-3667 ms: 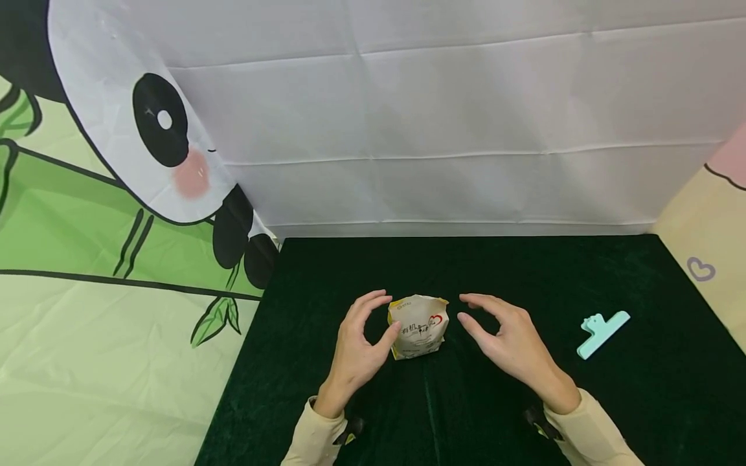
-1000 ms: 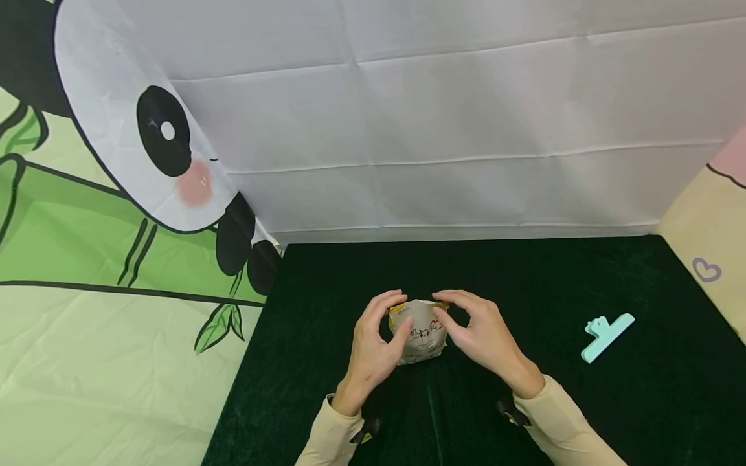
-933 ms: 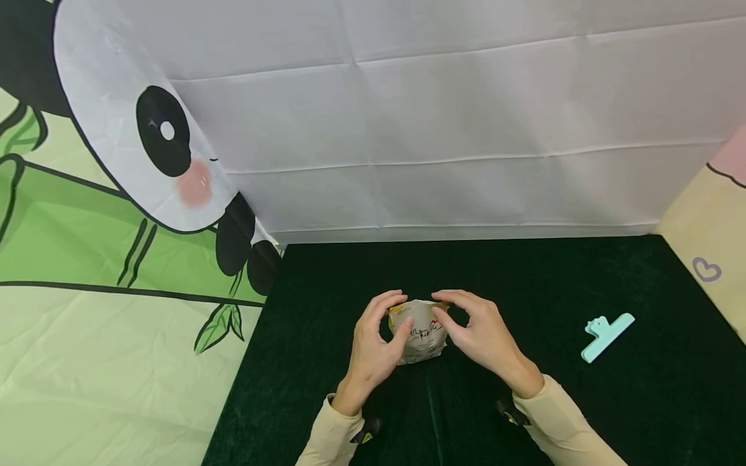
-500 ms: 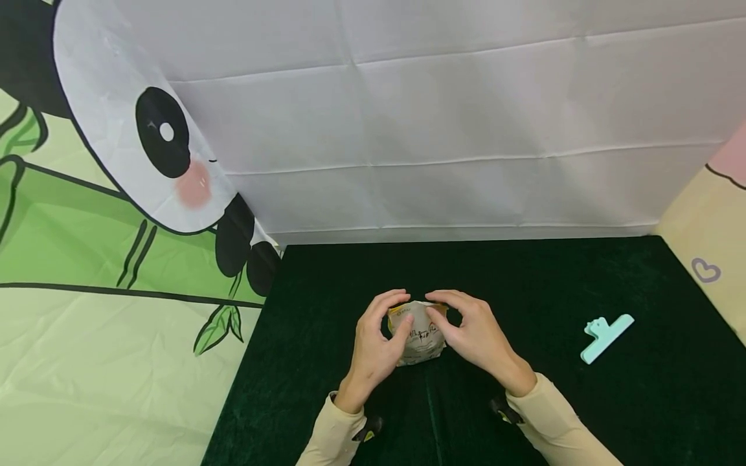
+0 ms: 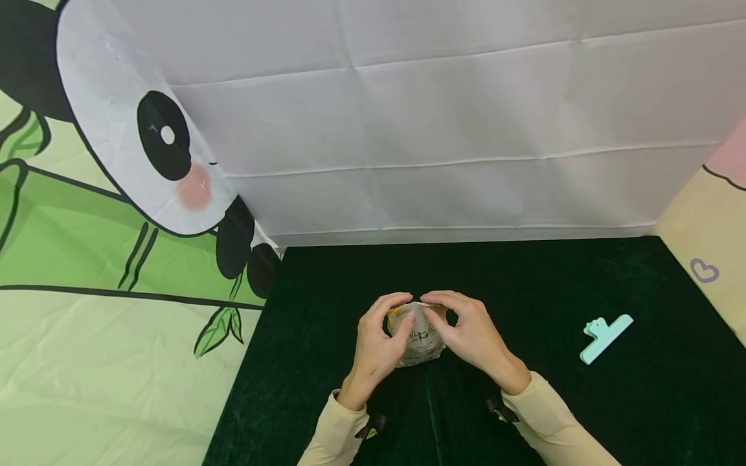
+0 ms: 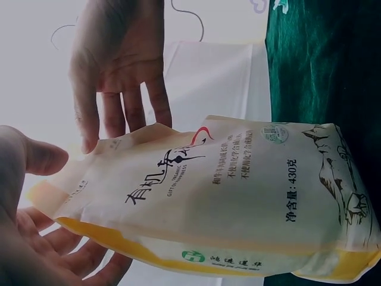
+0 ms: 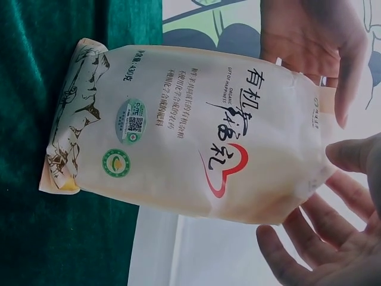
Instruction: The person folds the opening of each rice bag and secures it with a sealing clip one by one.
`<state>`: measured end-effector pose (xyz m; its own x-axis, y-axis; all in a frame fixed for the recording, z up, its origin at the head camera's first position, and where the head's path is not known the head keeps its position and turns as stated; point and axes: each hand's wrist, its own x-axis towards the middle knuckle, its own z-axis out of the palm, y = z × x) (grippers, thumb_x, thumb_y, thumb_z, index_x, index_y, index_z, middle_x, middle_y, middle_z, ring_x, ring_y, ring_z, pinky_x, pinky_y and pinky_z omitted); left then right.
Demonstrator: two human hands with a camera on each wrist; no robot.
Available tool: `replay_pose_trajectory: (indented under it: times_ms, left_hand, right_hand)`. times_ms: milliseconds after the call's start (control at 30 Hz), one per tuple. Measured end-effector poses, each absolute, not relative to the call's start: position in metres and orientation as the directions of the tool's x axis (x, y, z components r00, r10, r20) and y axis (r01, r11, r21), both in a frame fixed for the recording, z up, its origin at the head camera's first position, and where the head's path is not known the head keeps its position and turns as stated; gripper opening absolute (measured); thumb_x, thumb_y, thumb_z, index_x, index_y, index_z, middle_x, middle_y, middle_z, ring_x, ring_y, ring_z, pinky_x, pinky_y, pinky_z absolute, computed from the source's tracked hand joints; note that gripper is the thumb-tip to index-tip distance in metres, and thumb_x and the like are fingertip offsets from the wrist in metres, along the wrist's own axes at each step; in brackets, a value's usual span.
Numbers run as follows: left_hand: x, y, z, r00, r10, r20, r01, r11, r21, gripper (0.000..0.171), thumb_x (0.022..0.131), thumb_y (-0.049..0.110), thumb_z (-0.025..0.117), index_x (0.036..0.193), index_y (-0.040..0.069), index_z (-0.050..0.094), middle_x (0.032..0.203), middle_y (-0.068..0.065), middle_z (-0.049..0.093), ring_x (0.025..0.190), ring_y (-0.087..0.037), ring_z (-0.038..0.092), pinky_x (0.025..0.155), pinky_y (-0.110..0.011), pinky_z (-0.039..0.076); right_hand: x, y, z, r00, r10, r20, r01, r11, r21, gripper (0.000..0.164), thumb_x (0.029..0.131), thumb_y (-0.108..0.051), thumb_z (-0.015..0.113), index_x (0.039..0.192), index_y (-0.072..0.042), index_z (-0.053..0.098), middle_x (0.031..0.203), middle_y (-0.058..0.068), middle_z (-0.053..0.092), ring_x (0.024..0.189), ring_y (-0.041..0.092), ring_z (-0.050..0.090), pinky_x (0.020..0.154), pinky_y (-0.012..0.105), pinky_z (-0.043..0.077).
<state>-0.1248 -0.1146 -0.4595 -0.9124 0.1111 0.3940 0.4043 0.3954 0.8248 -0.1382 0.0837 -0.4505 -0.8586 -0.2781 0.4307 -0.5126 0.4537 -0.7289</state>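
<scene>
A cream and yellow printed food bag (image 5: 421,336) stands upright on the dark green cloth, with a red heart outline and a 430 g mark showing in the wrist views. At its upper left side my left hand (image 5: 381,336) holds it, thumb in front and fingers behind. My right hand (image 5: 469,333) does the same at the upper right, its thumb (image 7: 351,156) by the bag's top edge. Both thumbs lie close together across the front. To the right, apart from both hands, lies a pale teal bag clip (image 5: 607,338).
Dark green cloth (image 5: 524,285) covers the table. A white sheet (image 5: 466,129) hangs behind it, and a panda-printed cloth (image 5: 116,259) hangs at the left. A cream and pink cloth (image 5: 723,239) borders the right side.
Both hands have closed in on the bag from either side, the right one travelling farther left. Over the last second the right hand slid slightly left along the top. The clip stayed put.
</scene>
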Motion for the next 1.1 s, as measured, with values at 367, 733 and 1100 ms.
replay_pose_trajectory:
  times_ms: [367, 733, 1100]
  left_hand:
    - [-0.1269, -0.1121, -0.4619, -0.924, 0.08, 0.375, 0.375, 0.393, 0.84, 0.024, 0.104, 0.022, 0.069, 0.125, 0.013, 0.075, 0.124, -0.003, 0.076, 0.113, -0.02, 0.072, 0.1, -0.044, 0.058]
    - [-0.1292, -0.1097, -0.465, -0.926, 0.049, 0.375, 0.363, 0.391, 0.846, 0.018, 0.105, 0.024, 0.069, 0.118, 0.016, 0.078, 0.116, -0.001, 0.078, 0.105, -0.018, 0.073, 0.093, -0.037, 0.059]
    - [-0.1323, -0.1071, -0.4652, -0.904, 0.033, 0.426, 0.407, 0.368, 0.836, 0.016, 0.106, 0.024, 0.068, 0.114, 0.016, 0.079, 0.109, -0.001, 0.078, 0.097, -0.016, 0.073, 0.087, -0.033, 0.061]
  right_hand:
    - [-0.1391, 0.0814, -0.4516, -0.856, -0.271, 0.44, -0.516, 0.446, -0.731, 0.018, 0.101, -0.012, 0.073, 0.119, -0.009, 0.078, 0.124, 0.008, 0.078, 0.105, 0.021, 0.075, 0.084, 0.044, 0.064]
    - [-0.1394, 0.0801, -0.4567, -0.855, -0.234, 0.464, -0.518, 0.44, -0.733, 0.017, 0.1, -0.009, 0.074, 0.116, -0.008, 0.08, 0.122, 0.007, 0.078, 0.105, 0.022, 0.075, 0.087, 0.046, 0.064]
    - [-0.1416, 0.0795, -0.4601, -0.85, -0.21, 0.483, -0.524, 0.421, -0.74, 0.016, 0.1, -0.008, 0.073, 0.115, -0.01, 0.081, 0.12, 0.005, 0.079, 0.103, 0.021, 0.075, 0.086, 0.05, 0.064]
